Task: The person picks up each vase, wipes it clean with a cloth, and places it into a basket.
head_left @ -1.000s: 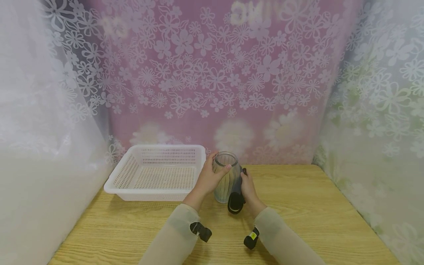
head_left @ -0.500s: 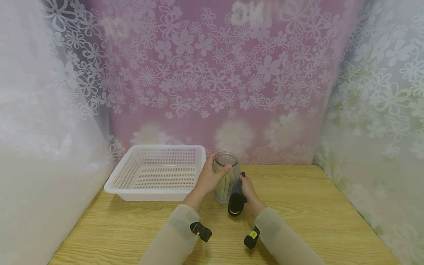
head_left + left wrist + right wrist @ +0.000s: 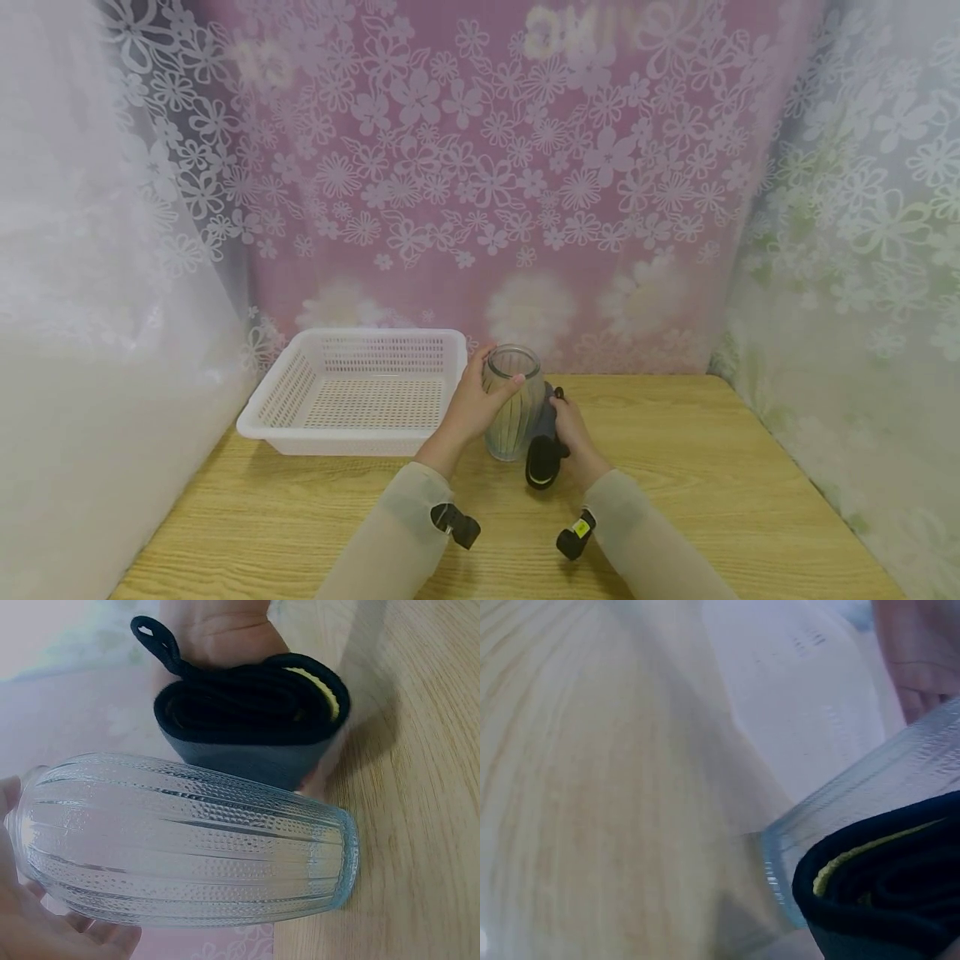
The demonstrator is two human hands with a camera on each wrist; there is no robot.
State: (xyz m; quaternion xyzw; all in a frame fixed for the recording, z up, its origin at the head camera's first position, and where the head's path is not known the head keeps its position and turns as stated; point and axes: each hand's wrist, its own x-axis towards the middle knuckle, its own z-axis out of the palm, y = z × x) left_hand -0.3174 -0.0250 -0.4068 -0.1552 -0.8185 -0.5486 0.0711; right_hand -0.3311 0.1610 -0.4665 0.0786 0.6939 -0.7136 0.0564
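Ribbed clear glass vase (image 3: 513, 423) stands upright on the wood-grain tabletop (image 3: 675, 467), just right of centre in the lower half of the head view. The left hand (image 3: 467, 404) grasps its upper part from the left side of the frame, thumb across the front just below the rim. The right hand (image 3: 573, 433) grips a rolled dark cloth (image 3: 544, 457) against or close beside the vase's right side; most of its fingers are hidden. The vase's open mouth faces up, its inner wall visible through it. At centre left of the frame sits a white plastic basket (image 3: 352, 434), its slotted floor and sides fully exposed.

The left wrist view, turned sideways, reveals what the head view does not: dimpled texture between the ribs, the cloth's layered folds, and a hanging loop (image 3: 156, 643) at upper left. A yellow edging (image 3: 319, 688) shows clearly there. The right wrist view catches only the vase's foot and the cloth's end at lower right; the basket is a pale blur along the top.
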